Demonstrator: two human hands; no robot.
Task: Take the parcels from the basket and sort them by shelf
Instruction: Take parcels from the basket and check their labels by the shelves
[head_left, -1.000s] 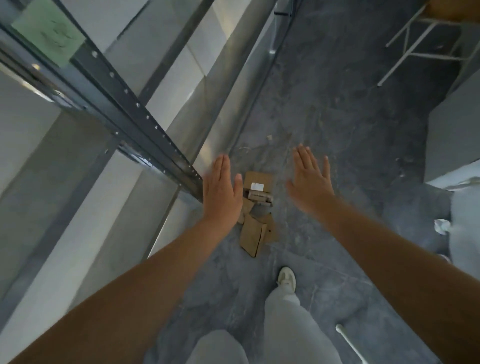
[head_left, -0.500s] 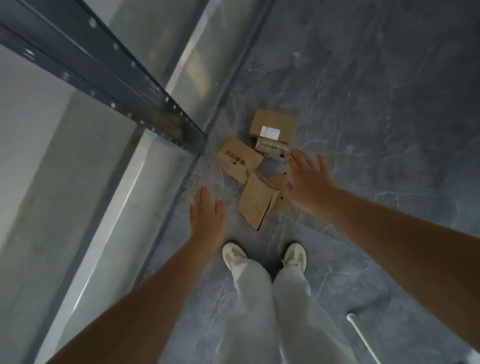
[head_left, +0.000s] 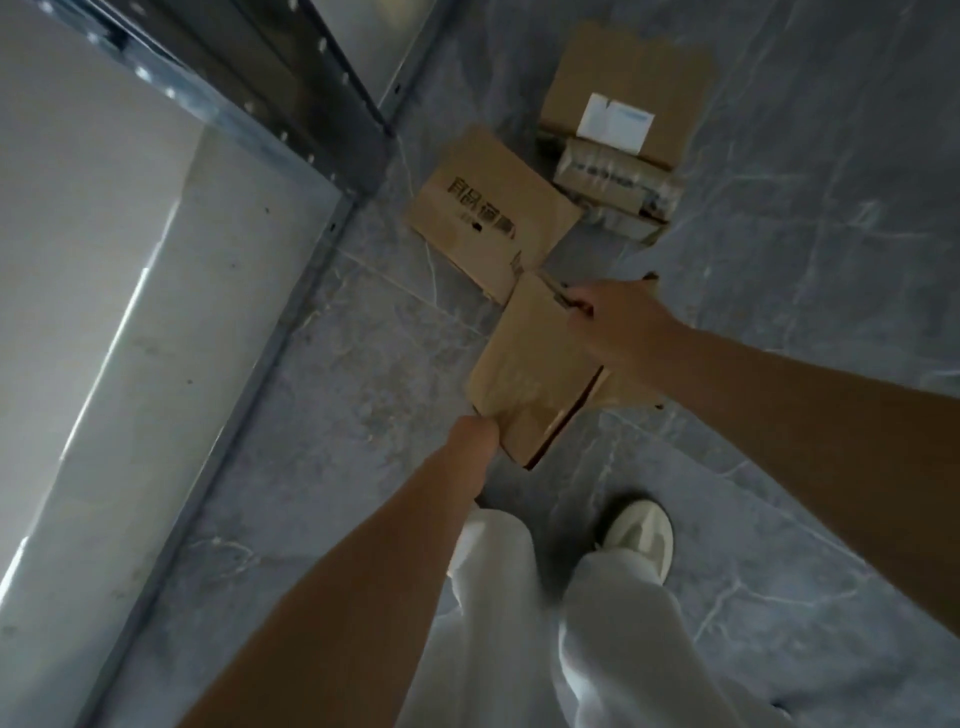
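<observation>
Several brown cardboard parcels lie on the grey floor beside the metal shelf. The nearest parcel is held at both ends: my left hand grips its near corner, with the fingers hidden under the box, and my right hand pinches its far edge. Beyond it lie a parcel with printed black characters, a taped parcel and a parcel with a white label. No basket is in view.
The grey metal shelf with its pale boards fills the left side, its corner post right next to the parcels. My legs in white trousers and a white shoe stand just in front of the pile.
I have bent down towards the pile. Both hands, flat and hovering before, have dropped onto the nearest parcel and taken hold of it at opposite ends.
</observation>
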